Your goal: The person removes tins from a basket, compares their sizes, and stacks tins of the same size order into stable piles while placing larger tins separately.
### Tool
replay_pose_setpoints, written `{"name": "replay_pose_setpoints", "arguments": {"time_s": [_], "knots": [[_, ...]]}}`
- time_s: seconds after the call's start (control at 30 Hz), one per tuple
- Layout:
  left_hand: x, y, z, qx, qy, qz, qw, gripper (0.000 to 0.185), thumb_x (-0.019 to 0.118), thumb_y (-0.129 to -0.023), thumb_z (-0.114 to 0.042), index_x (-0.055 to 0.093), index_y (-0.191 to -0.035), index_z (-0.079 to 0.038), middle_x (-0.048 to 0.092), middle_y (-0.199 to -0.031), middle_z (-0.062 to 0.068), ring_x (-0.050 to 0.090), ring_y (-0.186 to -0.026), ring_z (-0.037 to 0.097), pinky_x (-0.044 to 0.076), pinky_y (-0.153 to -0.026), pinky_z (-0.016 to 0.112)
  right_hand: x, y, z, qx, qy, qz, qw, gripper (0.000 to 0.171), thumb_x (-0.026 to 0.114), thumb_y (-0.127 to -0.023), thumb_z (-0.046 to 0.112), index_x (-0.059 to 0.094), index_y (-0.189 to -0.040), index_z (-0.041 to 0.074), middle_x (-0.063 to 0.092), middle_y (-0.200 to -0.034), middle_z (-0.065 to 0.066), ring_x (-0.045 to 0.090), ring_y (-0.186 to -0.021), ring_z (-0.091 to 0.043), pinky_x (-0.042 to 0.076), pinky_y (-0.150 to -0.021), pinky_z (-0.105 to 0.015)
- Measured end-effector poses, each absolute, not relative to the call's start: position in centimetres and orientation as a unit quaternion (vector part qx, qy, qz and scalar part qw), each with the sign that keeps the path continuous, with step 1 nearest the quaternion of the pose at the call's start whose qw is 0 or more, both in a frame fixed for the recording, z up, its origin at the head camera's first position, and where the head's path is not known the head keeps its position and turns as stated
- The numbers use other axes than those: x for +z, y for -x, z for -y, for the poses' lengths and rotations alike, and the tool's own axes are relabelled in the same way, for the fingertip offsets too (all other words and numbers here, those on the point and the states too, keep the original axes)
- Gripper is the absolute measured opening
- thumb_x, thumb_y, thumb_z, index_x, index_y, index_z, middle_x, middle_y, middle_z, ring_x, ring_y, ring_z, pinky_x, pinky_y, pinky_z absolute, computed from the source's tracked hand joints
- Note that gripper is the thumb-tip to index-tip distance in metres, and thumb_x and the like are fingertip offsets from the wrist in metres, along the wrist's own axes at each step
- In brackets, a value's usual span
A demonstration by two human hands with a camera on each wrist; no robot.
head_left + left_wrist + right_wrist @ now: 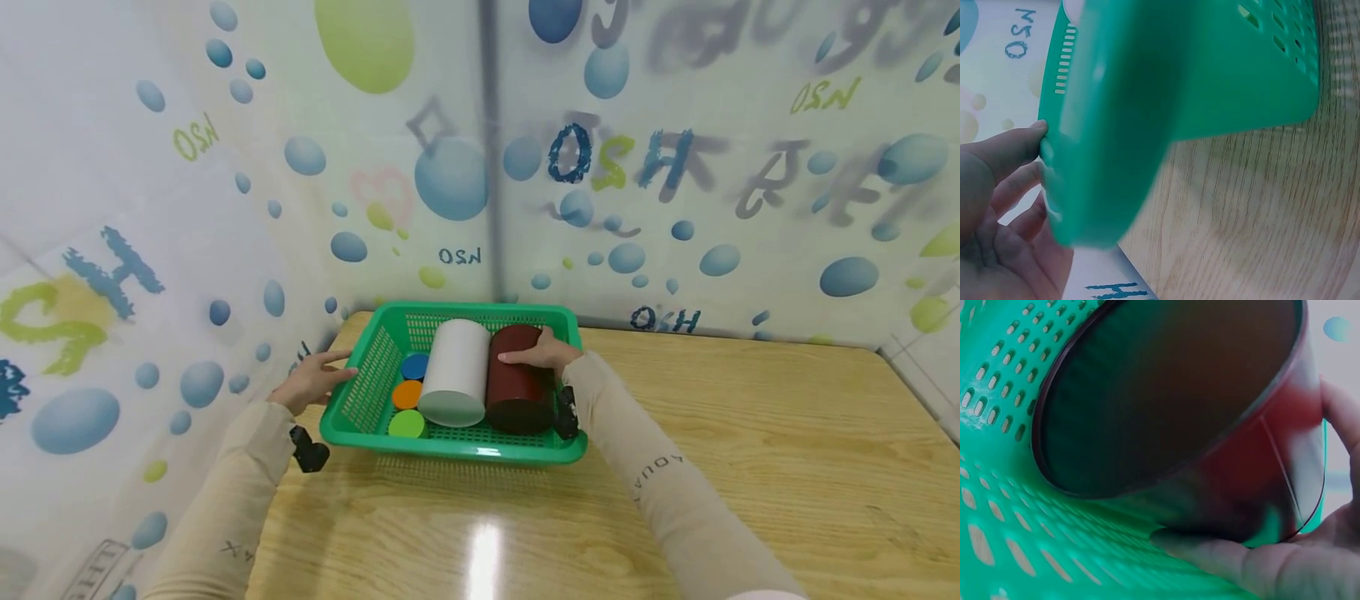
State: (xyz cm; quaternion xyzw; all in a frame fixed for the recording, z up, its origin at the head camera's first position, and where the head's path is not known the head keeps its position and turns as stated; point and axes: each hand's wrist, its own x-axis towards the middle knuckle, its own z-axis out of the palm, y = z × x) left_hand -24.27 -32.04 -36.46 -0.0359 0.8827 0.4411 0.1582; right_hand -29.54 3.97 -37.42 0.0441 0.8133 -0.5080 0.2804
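Observation:
A green plastic basket (450,451) sits on the table. Inside, a dark red cylindrical canister (513,387) lies on its side, its rimmed round end filling much of the right wrist view. My right hand (543,352) grips this canister, with the thumb and a finger spread along its side (1254,481). A white cylinder (456,371) lies beside it, to its left. At the basket's left end, my left hand (311,382) holds the rim (1054,169) between thumb and fingers. Part of the fingers is hidden by the rim.
Blue (414,366), orange (407,394) and lime green (408,424) round pieces lie in the basket's left part. Walls covered with a printed sheet (420,250) stand close behind and at the left. The wooden table (720,433) extends to the right.

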Motion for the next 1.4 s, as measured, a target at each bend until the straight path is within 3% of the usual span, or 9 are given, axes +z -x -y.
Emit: {"name": "replay_pose_setpoints", "arguments": {"time_s": [0.4, 0.67, 1.07, 1.4], "knots": [[-36.60, 24.23, 32.05, 0.440, 0.036, -0.885, 0.149, 0.059, 0.049, -0.092, -0.024, 0.023, -0.141, -0.006, 0.038, -0.127, 0.031, 0.058, -0.090, 0.024, 0.049, -0.077, 0.043, -37.45, 29.30, -3.94, -0.520, -0.041, -0.801, 0.293, 0.102, 0.062, -0.080, 0.038, -0.015, -0.139, 0.007, 0.022, -0.133, -0.021, 0.030, -0.119, -0.035, 0.033, -0.095, -0.049], [-36.48, 23.89, 31.86, 0.462, 0.035, -0.874, 0.149, 0.059, 0.049, -0.093, -0.022, 0.021, -0.141, -0.005, 0.044, -0.121, 0.030, 0.061, -0.080, 0.020, 0.052, -0.069, 0.037, -37.67, 29.28, -3.98, -0.531, -0.059, -0.791, 0.298, 0.105, 0.063, -0.079, 0.040, -0.017, -0.140, 0.011, 0.020, -0.134, -0.020, 0.031, -0.117, -0.037, 0.033, -0.094, -0.052], [-36.52, 23.99, 31.82, 0.452, 0.033, -0.880, 0.143, 0.058, 0.049, -0.093, -0.022, 0.022, -0.141, -0.006, 0.043, -0.123, 0.030, 0.060, -0.085, 0.022, 0.051, -0.072, 0.039, -38.14, 29.64, -3.98, -0.511, -0.052, -0.804, 0.300, 0.106, 0.062, -0.079, 0.043, -0.019, -0.139, 0.008, 0.014, -0.138, -0.020, 0.026, -0.122, -0.038, 0.029, -0.096, -0.055], [-36.49, 23.99, 31.77, 0.447, 0.034, -0.883, 0.141, 0.056, 0.048, -0.093, -0.020, 0.023, -0.141, -0.004, 0.042, -0.123, 0.030, 0.059, -0.088, 0.024, 0.051, -0.073, 0.041, -37.48, 29.22, -4.15, -0.521, -0.033, -0.807, 0.276, 0.102, 0.064, -0.077, 0.041, -0.008, -0.140, 0.007, 0.023, -0.134, -0.019, 0.031, -0.118, -0.036, 0.035, -0.092, -0.053]]}}
